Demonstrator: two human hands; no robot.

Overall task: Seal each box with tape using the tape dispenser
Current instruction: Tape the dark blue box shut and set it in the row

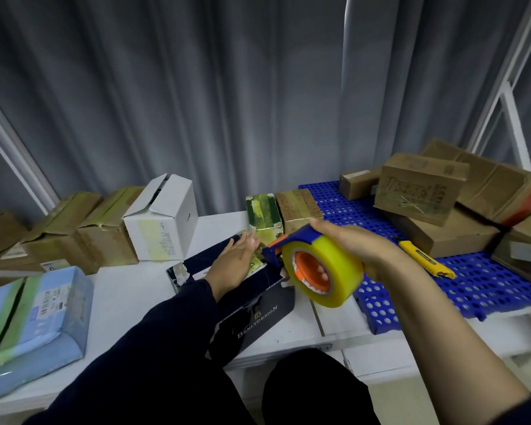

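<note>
Dark navy cardboard box (258,311) sits centre on the white tabletop (129,289). The left hand (235,263) lies flat on top, and the right hand (347,246) holds the blue-and-orange plastic tape dispenser (341,265) just to its right. Behind-left stands a white cardboard box (163,222). On the right, a blue perforated plastic mat (488,289) carries a yellow utility knife (423,259) and stacked brown cardboard boxes (417,194).

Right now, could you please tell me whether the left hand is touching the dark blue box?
Touching: the head view shows the left hand pressed flat on top of the dark blue box, fingers straight.
</note>
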